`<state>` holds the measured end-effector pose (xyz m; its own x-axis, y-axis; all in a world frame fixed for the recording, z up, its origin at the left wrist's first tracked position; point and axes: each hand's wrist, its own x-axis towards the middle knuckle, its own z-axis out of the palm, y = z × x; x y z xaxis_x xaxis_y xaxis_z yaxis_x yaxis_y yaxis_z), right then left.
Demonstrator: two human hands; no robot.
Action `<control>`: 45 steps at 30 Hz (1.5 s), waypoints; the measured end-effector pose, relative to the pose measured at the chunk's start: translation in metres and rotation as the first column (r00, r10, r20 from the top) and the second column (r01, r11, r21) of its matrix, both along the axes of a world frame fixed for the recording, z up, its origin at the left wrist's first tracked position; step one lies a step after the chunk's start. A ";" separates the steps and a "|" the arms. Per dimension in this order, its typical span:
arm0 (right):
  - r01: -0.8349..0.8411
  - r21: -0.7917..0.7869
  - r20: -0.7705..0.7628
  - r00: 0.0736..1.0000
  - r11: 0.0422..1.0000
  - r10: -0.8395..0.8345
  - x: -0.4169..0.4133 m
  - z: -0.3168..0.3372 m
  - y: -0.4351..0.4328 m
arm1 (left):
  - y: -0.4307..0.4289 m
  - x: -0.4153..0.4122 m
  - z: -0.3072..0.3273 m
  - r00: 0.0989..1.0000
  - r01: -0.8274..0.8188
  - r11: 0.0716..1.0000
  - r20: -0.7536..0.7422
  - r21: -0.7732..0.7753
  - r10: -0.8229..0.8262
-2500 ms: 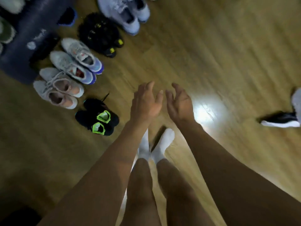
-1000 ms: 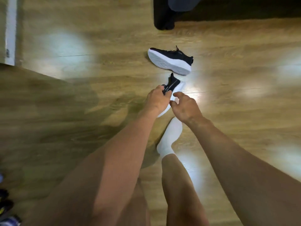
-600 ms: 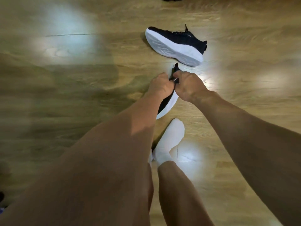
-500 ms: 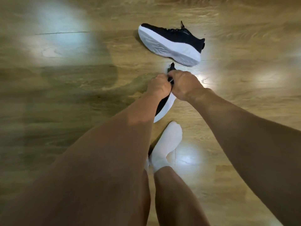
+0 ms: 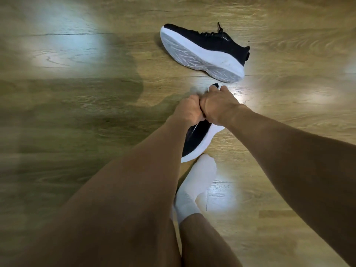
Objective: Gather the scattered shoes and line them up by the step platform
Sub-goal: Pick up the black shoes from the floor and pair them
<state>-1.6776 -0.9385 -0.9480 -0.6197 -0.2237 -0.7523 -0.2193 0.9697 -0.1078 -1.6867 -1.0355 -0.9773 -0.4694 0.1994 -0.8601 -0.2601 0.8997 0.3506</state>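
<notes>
Black-and-white near sneaker [image 5: 198, 139] sits right under both fists: left hand [image 5: 189, 110] and right hand [image 5: 217, 106] clamp its heel end. Its twin, the tipped sneaker [image 5: 204, 52], lies on its side just beyond them, on the wood floor [image 5: 77, 112].

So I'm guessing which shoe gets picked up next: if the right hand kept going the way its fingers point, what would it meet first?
Probably the tipped black sneaker lying on its side just beyond the right hand; only bare floor shows between, though depth is uncertain.

bare forearms, bare legs, white sock [image 5: 198, 182].
</notes>
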 end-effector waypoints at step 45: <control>0.376 -0.081 -0.168 0.908 0.923 -0.384 -0.052 0.011 0.004 | -0.013 -0.053 0.014 0.797 0.285 0.953 -0.578 0.107 -0.174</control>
